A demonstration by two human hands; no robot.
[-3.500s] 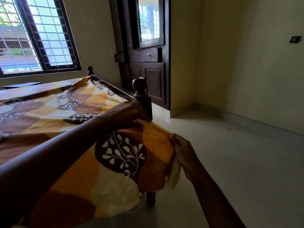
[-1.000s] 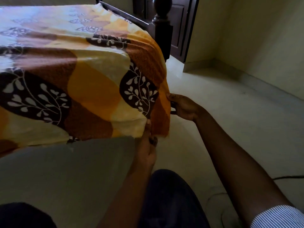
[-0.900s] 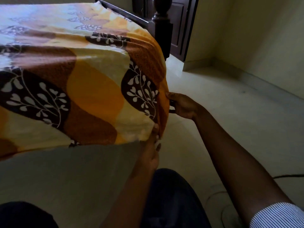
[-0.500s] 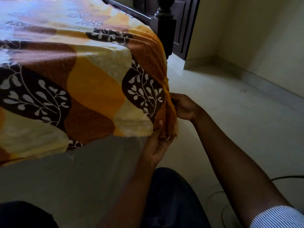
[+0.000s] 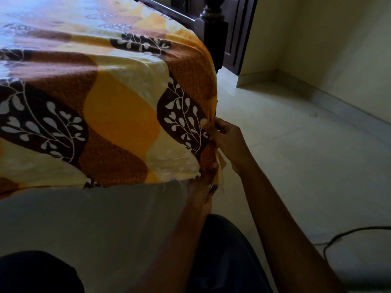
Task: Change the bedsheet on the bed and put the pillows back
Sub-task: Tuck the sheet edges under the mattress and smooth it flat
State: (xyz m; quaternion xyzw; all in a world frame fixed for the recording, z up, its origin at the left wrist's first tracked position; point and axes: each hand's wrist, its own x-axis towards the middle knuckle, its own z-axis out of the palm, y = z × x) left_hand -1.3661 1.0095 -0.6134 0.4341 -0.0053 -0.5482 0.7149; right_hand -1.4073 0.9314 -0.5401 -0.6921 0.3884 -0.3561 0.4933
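An orange, brown and cream bedsheet (image 5: pixel 118 115) with white leaf prints lies over the bed and hangs down its near side. At the bed's right corner my right hand (image 5: pixel 227 138) pinches the gathered fold of the sheet. Just below it my left hand (image 5: pixel 203 187) grips the sheet's lower hem from underneath, its fingers partly hidden by cloth. The grey side of the mattress (image 5: pixel 95 216) shows below the hem. No pillows are in view.
A dark wooden bedpost (image 5: pixel 212 28) stands at the far corner, with a dark wardrobe behind it. Pale tiled floor (image 5: pixel 306 155) spreads to the right up to the wall. A black cable (image 5: pixel 349 235) lies on the floor at the right. My knees are at the bottom.
Since 3.5 s ago the view has dropped from above the bed to beside its corner. Over the last second both hands have drawn closer together at the sheet's corner.
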